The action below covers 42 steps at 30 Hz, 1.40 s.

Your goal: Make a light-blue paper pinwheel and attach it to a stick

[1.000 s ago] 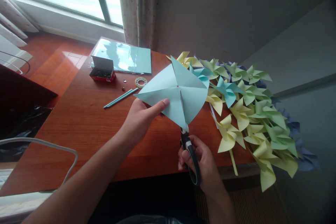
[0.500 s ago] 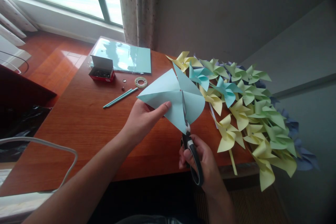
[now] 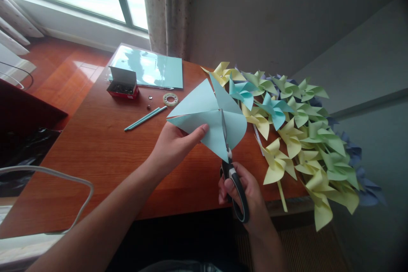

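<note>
On the left of the bare wooden surface [image 3: 105, 157], the open box [image 3: 123, 90] and the pale blue sticks [image 3: 144, 119] lie well apart from the cutting, and the tape roll [image 3: 170, 100] sits near the paper's left corner, so there is no call to reach for any of them with blades in hand.

The left hand [image 3: 174, 142] grasps the light blue paper [image 3: 194, 102], which is held up in front of the body, above the surface; its thumb presses on top and the other fingers are mostly hidden beneath. That grip should be firm but flat, since bending the sheet would probably pull the cut off its line.

Slits run in from the left and upper corners. At the lower corner the scissors [image 3: 227, 168] point toward the small mark at the middle. Short, slow bites along the crease seem best, stopping just shy of that mark so the centre holds together.

The right hand [image 3: 253, 195] has its fingers wrapped round the scissor handles; the wrist should be straight and the thumb relaxed.

Farther right, the paper pinwheels [image 3: 277, 159] deserve elbow room.
</note>
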### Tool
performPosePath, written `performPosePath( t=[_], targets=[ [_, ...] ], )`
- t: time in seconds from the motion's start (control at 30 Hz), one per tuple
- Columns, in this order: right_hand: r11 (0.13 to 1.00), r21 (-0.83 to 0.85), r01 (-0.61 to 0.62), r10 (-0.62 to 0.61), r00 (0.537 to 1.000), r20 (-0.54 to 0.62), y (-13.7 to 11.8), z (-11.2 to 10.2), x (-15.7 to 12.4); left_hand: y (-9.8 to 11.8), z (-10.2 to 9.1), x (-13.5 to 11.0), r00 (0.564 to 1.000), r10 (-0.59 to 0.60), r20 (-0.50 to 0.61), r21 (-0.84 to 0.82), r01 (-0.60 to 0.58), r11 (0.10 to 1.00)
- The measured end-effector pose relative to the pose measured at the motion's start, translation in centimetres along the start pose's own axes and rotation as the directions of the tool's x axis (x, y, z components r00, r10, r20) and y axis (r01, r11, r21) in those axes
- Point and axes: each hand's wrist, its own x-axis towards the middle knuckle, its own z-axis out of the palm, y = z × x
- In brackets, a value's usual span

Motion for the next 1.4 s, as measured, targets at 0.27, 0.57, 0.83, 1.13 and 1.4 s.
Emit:
performPosePath(
  t=[0.27, 0.57, 0.83, 1.13, 1.4],
  targets=[
    [1.0, 0.02, -0.019, 0.019, 1.0, -0.004, -0.3, 0.0, -0.1, 0.0, -0.1, 0.0, 1.0, 0.023, 0.008, 0.009, -0.023, 1.0],
    [1.0, 0.003, 0.001, -0.002, 0.999, 0.048, 0.1, 0.3, 0.0, 0.1, 0.0, 0.0, 1.0, 0.005, 0.003, 0.005, -0.005, 1.0],
    [0.995, -0.096, -0.018, 0.036, 0.98, 0.193, -0.3, -0.7, -1.0, 0.1, -0.5, 0.3, 0.995, -0.044, -0.084, -0.247, 0.022, 0.969],
    [0.962, -0.271, -0.047, 0.072, 0.994, 0.083, -0.9, -5.6, -2.5, 0.2, -0.6, 0.7, 0.992, -0.076, -0.098, -0.42, 0.028, 0.907],
    [0.976, -0.182, 0.12, -0.159, 0.962, -0.221, -1.1, -5.9, -0.5, 0.2, -0.5, 0.4, 0.974, -0.217, 0.062, -0.367, 0.224, 0.903]
  ],
)
